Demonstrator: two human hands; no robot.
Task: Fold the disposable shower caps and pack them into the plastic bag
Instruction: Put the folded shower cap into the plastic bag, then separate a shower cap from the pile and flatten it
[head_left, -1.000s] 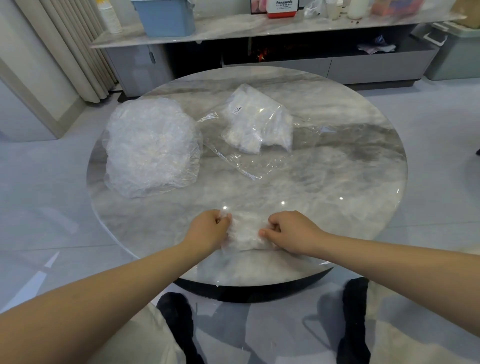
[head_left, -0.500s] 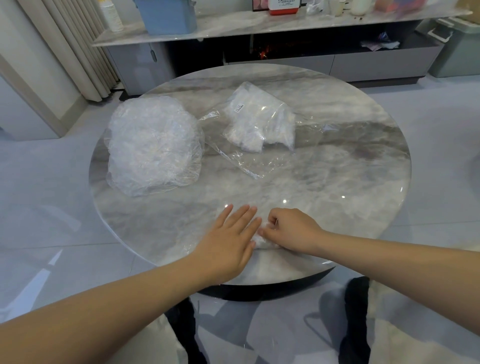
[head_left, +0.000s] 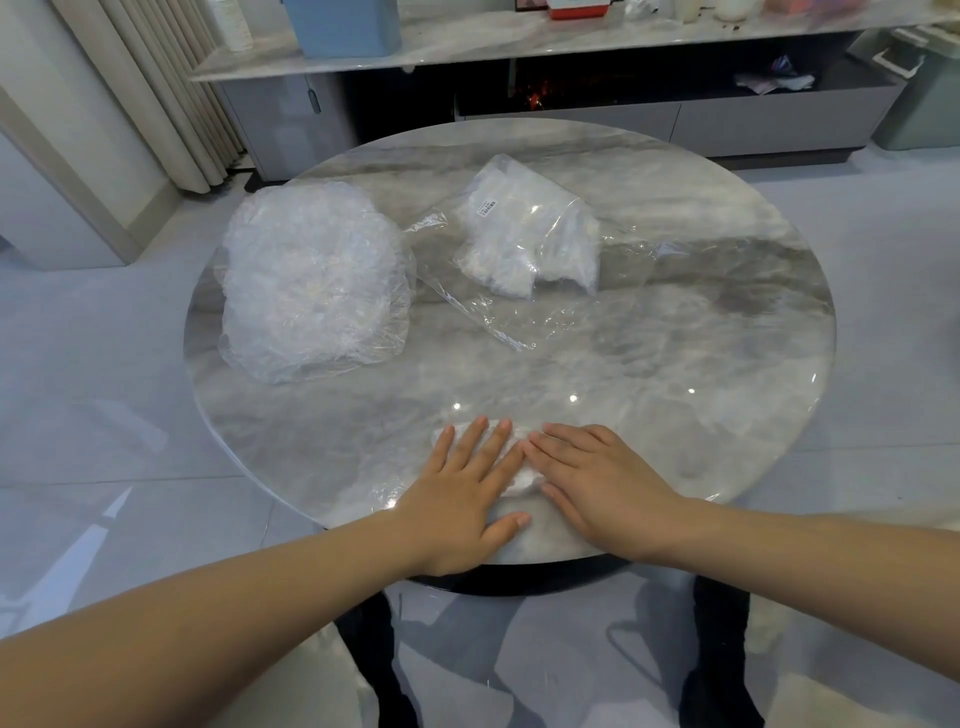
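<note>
**At the table's near edge, two flat palms on one folded cap**

Near the front rim of the round marble table (head_left: 675, 338), both hands lie flat with straight fingers, pressing down on a folded shower cap (head_left: 519, 480). The left hand (head_left: 467, 493) reaches in from the lower left, fingers spread and aimed away from the person, thumb stretched toward the rim. The right hand (head_left: 597, 483) comes from the right, fingers together and slanting up and left, so its tips meet the left hand's fingertips. Neither hand grips anything; both simply bear down, palms low.

The cap is a small white crumpled wad, mostly covered; only a strip shows between the hands and past the left fingertips. Its long axis seems to run left to right along the table's rim, though that is hard to tell.

Farther back on the table, left of centre, sits a large heap of loose shower caps (head_left: 311, 280). Right of that heap lies the clear plastic bag (head_left: 535, 234), partly filled with white caps, its flat open end trailing toward the hands.

Beyond the table stands a low grey cabinet (head_left: 727, 119) under a marble shelf, with a curtain (head_left: 156, 93) at its left. Pale floor tiles surround the table.
</note>
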